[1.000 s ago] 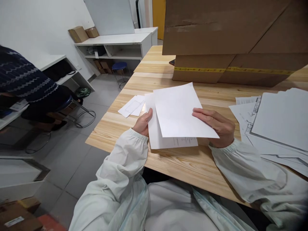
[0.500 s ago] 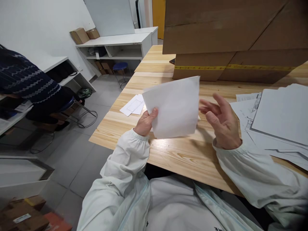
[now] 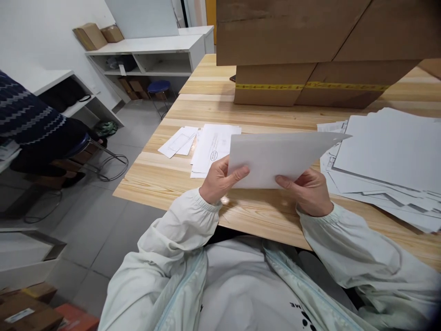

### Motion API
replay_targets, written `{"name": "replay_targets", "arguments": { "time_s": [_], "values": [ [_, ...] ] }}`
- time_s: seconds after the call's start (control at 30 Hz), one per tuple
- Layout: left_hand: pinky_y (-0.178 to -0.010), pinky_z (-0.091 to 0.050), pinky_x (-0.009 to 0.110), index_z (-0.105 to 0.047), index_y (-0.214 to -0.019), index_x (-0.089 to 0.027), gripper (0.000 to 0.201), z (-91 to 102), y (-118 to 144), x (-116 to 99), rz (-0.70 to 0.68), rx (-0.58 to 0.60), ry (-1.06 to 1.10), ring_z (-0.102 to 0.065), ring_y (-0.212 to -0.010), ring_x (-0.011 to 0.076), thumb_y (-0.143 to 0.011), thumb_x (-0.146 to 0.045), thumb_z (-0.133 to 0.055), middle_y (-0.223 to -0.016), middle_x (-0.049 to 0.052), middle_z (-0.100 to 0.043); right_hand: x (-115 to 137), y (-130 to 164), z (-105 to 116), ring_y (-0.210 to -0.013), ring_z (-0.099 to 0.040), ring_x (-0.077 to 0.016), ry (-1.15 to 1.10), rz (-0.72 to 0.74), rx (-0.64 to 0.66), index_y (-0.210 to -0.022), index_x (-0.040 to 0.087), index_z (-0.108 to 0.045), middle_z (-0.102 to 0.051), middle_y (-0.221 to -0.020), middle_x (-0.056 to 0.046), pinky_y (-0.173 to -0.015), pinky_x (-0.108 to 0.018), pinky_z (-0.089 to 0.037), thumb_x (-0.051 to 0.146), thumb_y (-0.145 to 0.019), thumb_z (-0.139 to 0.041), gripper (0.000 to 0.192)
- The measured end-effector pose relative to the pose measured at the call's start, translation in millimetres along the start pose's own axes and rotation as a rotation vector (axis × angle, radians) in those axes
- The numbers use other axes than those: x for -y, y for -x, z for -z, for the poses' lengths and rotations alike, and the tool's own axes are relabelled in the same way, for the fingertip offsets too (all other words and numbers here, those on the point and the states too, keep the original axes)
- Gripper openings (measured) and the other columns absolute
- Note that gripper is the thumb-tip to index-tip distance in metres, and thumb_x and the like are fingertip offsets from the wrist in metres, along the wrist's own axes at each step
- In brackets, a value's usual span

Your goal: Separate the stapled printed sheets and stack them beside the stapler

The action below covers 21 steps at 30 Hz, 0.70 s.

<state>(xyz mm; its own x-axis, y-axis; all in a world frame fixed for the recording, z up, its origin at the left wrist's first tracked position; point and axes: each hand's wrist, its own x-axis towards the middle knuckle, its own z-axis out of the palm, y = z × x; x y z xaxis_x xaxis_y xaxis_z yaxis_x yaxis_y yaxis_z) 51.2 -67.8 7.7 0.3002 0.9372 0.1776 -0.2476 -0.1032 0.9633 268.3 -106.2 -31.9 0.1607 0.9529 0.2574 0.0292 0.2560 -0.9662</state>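
Note:
Above the front part of the wooden table [image 3: 193, 204] I hold a white sheet of paper [image 3: 272, 154], its upper right corner bending away. My left hand [image 3: 222, 180] pinches the sheet at its lower left, thumb on the near face. At the lower right edge my right hand [image 3: 306, 189] grips it the same way, fingers behind. Just beyond my left hand lie printed white papers [image 3: 212, 147] with an oval stamp-like mark. Left of those are smaller white slips [image 3: 178, 141] with a rectangle drawn on them.
A wide, uneven stack of large paper sheets [image 3: 382, 151] covers the table's right side. Large cardboard boxes [image 3: 275, 85] with yellow tape stand at the back. On the left, a person in a patterned sweater [image 3: 29, 117] sits on a stool. White shelves [image 3: 151, 43] line the wall.
My right hand has gone from open and apart to gripping the sheet. The sheet has turned and tipped flatter, so the printed papers behind it now show. The view has shifted slightly.

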Motion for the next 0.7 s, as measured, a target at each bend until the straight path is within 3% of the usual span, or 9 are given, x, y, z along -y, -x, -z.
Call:
{"name": "replay_targets", "arguments": {
  "time_s": [0.2,0.47,0.7],
  "values": [
    [-0.083,-0.053,0.034,-0.073,-0.095,-0.015,0.041,-11.9,-1,3,-0.057,-0.008,-0.05,-0.069,-0.092,0.0218,-0.073,-0.048,-0.077,-0.099,0.009,-0.075,-2,0,-2,-0.092,-0.069,-0.0195,-0.046,0.058,-0.018,-0.093,0.024,-0.074,-0.075,-0.1,-0.001,-0.083,-0.037,-0.059,0.029,-0.07,-0.083,0.025],
    [-0.079,-0.054,0.032,-0.074,-0.085,-0.017,0.032,-26.5,-4,-5,-0.166,-0.064,-0.083,-0.069,-0.084,0.0185,-0.074,-0.047,-0.076,-0.089,0.004,-0.075,8,-1,-4,-0.093,-0.07,-0.0218,-0.056,0.131,-0.112,-0.092,0.028,-0.074,-0.075,-0.101,-0.001,-0.085,-0.043,-0.059,0.032,-0.072,-0.081,0.021],
    [-0.076,-0.055,0.031,-0.072,-0.09,-0.015,0.039,-23.7,-3,2,-0.093,-0.082,-0.066,-0.069,-0.085,0.0192,-0.07,-0.048,-0.08,-0.092,0.007,-0.075,3,-2,-2,-0.093,-0.069,-0.0187,-0.068,0.1,-0.055,-0.103,0.028,-0.073,-0.074,-0.104,0.0,-0.082,-0.037,-0.059,0.028,-0.073,-0.081,0.031]
  ]
}}
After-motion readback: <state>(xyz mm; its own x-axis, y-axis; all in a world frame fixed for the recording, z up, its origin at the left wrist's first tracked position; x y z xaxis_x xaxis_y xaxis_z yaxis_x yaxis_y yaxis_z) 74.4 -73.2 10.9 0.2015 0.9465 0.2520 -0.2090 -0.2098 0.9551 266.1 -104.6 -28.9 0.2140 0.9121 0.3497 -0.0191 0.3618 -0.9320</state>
